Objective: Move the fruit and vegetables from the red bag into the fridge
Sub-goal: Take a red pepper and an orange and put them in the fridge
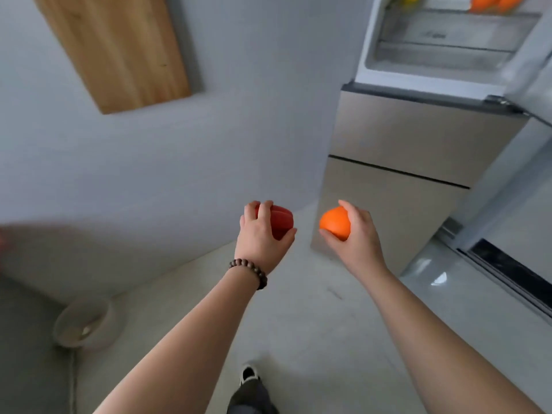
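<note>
Grey floor is leading to the open fridge; left hand is gripping a pepper, right hand an orange, both raised for shelving.

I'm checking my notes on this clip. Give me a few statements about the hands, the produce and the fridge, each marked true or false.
1. The left hand holds a red pepper. True.
2. The right hand is empty. False: it holds an orange.
3. The fridge top door is open. True.
4. The fridge holds no produce. False: orange fruit sits on a shelf.
5. A bracelet is on the right wrist. False: the left.
</note>
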`<move>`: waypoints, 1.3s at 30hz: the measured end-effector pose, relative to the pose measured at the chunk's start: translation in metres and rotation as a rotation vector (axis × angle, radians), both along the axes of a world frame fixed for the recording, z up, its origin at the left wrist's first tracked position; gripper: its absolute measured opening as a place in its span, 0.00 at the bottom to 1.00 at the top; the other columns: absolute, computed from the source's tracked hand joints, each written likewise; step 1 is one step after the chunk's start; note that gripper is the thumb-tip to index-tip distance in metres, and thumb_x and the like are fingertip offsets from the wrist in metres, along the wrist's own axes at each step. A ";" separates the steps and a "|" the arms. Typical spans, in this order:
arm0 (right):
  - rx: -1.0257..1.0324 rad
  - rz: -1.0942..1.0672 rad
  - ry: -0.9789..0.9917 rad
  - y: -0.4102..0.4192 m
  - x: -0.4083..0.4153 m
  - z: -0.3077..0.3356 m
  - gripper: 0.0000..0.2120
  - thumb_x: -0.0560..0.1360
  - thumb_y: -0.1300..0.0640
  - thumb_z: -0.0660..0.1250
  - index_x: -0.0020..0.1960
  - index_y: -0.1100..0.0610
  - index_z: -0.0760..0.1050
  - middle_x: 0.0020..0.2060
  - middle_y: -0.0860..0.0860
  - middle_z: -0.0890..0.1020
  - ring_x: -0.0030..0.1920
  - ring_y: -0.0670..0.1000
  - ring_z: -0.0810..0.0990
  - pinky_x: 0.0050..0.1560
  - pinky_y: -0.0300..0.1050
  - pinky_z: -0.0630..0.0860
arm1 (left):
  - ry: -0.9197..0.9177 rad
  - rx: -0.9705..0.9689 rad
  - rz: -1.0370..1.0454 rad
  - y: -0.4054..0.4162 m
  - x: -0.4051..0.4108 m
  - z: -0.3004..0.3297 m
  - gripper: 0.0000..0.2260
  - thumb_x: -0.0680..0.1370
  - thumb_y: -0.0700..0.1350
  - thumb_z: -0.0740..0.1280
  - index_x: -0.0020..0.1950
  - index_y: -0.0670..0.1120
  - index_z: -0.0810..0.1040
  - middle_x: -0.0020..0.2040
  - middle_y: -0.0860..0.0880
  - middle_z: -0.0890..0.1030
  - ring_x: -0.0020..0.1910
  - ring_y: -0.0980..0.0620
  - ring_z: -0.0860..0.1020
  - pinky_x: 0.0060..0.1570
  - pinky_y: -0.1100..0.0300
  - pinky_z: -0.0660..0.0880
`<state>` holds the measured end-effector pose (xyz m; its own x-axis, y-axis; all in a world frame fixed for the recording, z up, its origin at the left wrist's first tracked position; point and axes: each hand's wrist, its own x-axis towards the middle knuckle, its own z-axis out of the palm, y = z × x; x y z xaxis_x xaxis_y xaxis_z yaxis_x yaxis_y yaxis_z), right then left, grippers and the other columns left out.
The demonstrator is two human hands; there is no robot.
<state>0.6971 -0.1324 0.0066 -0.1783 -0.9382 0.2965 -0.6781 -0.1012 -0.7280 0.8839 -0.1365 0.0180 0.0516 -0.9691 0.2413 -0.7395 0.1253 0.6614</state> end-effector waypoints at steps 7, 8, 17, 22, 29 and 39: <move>-0.034 -0.202 0.007 -0.085 -0.051 0.009 0.33 0.67 0.52 0.75 0.69 0.53 0.67 0.62 0.55 0.71 0.61 0.56 0.72 0.57 0.44 0.67 | 0.043 -0.039 -0.224 -0.121 -0.062 0.007 0.31 0.72 0.56 0.70 0.70 0.47 0.64 0.68 0.48 0.64 0.65 0.46 0.67 0.57 0.54 0.73; -0.040 -0.234 0.001 -0.100 -0.055 0.013 0.33 0.67 0.52 0.75 0.69 0.53 0.67 0.62 0.55 0.71 0.61 0.57 0.72 0.57 0.45 0.67 | 0.046 -0.047 -0.250 -0.139 -0.067 0.010 0.31 0.71 0.56 0.70 0.69 0.47 0.64 0.68 0.48 0.64 0.64 0.46 0.67 0.57 0.54 0.73; -0.127 -0.427 0.030 -0.233 -0.085 0.067 0.33 0.68 0.51 0.74 0.69 0.52 0.66 0.63 0.55 0.71 0.61 0.57 0.72 0.58 0.46 0.68 | 0.057 -0.160 -0.461 -0.306 -0.110 0.063 0.31 0.72 0.55 0.69 0.70 0.47 0.64 0.69 0.47 0.63 0.65 0.46 0.66 0.60 0.55 0.71; -0.147 -0.479 0.041 -0.281 -0.124 0.092 0.33 0.69 0.50 0.73 0.70 0.51 0.65 0.64 0.55 0.68 0.60 0.57 0.71 0.58 0.47 0.68 | 0.095 -0.219 -0.524 -0.374 -0.147 0.089 0.31 0.72 0.55 0.70 0.70 0.47 0.64 0.69 0.48 0.62 0.65 0.47 0.66 0.60 0.58 0.70; -0.232 -0.547 0.071 -0.361 -0.208 0.117 0.32 0.68 0.52 0.74 0.69 0.51 0.66 0.66 0.55 0.68 0.61 0.56 0.71 0.57 0.43 0.66 | 0.106 -0.283 -0.587 -0.468 -0.228 0.116 0.31 0.71 0.56 0.70 0.70 0.49 0.63 0.70 0.47 0.62 0.66 0.45 0.67 0.62 0.52 0.72; -0.417 -0.575 0.069 -0.501 -0.355 0.187 0.37 0.66 0.49 0.75 0.69 0.55 0.62 0.66 0.56 0.70 0.63 0.56 0.71 0.57 0.41 0.64 | 0.134 -0.453 -0.592 -0.584 -0.373 0.167 0.30 0.70 0.55 0.71 0.68 0.46 0.67 0.67 0.45 0.65 0.63 0.44 0.69 0.61 0.53 0.72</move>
